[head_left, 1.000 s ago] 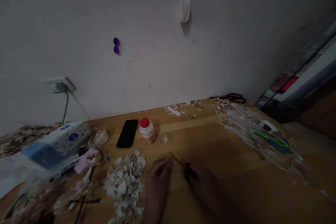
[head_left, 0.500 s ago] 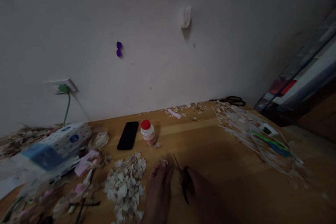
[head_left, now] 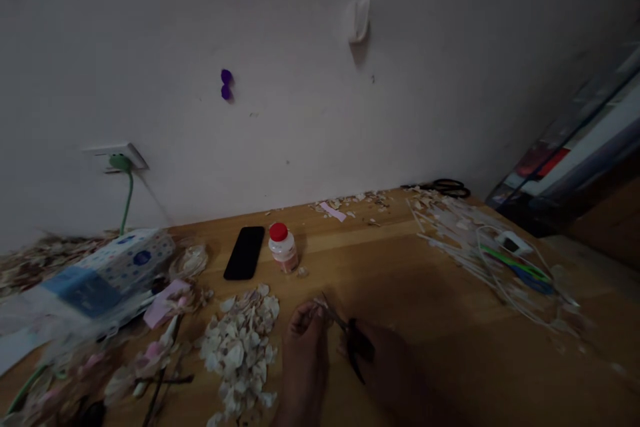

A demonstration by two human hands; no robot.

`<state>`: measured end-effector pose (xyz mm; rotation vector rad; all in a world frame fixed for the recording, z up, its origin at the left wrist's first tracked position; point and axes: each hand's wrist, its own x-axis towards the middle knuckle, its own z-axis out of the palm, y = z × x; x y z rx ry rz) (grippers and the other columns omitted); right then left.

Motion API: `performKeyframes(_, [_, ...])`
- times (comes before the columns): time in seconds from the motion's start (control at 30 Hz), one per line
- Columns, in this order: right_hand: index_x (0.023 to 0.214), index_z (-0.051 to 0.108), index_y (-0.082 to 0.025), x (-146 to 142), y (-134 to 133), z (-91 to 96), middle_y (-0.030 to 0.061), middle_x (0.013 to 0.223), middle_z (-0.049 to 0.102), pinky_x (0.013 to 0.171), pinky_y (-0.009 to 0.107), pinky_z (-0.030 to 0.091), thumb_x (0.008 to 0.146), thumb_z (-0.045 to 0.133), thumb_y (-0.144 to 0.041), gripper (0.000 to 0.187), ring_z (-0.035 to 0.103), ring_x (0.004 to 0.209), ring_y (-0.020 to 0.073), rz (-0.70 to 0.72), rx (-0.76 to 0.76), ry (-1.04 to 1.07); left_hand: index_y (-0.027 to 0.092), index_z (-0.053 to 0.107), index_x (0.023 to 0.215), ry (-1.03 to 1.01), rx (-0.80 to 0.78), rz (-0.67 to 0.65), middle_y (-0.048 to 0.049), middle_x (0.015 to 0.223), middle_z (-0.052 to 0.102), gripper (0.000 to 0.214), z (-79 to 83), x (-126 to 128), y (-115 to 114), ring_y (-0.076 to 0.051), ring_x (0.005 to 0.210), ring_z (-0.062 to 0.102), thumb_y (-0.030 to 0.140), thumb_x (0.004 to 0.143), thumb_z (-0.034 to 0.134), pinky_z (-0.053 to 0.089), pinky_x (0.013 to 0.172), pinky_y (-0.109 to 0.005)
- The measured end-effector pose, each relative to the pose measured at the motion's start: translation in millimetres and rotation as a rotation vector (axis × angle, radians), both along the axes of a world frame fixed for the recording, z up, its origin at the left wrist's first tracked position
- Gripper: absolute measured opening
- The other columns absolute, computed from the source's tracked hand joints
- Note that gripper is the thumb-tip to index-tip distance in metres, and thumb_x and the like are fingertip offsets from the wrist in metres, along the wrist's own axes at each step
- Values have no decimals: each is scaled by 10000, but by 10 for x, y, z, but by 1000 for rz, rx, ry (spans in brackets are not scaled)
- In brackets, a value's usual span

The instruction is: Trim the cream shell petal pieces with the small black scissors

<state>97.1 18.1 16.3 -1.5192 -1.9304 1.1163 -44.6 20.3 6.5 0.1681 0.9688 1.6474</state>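
Observation:
My right hand (head_left: 390, 367) grips small black-handled scissors (head_left: 350, 337) low over the wooden table (head_left: 415, 287); the blades point up-left. My left hand (head_left: 304, 340) is pinched just left of the blade tips, holding a tiny pale piece that I cannot make out in the dim light. A heap of pale shell-like petal pieces (head_left: 240, 343) lies right beside my left hand.
A black phone (head_left: 245, 252) and a small red-capped bottle (head_left: 283, 247) stand behind the heap. A tissue box (head_left: 107, 267) and pink artificial flowers (head_left: 150, 353) crowd the left. Thin white sticks with cables (head_left: 490, 247) and black scissors (head_left: 443, 187) lie at the right.
The scissors tilted upright half a second ago and now lean up-left again. My left hand's fingers curled tighter by the blade tips. The view shifted slightly.

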Motion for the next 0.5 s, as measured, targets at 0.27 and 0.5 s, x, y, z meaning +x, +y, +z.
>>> performKeyframes(0.27, [749, 628, -221, 36, 14, 24, -13, 731, 688, 587, 216, 371, 840, 613, -320, 135, 618, 653, 156, 18, -18, 14, 141, 695, 734, 102, -47, -55, -21, 687, 703, 237, 23, 1, -28, -99, 642, 635, 213, 568, 849, 511, 636, -188])
performKeyframes(0.5, [751, 657, -221, 45, 30, 3, -16, 716, 693, 569, 207, 378, 847, 601, -320, 148, 622, 645, 154, 8, -43, 54, 137, 728, 793, 123, -33, -116, -39, 747, 724, 205, -7, -8, -20, -113, 708, 657, 240, 638, 814, 512, 681, -188])
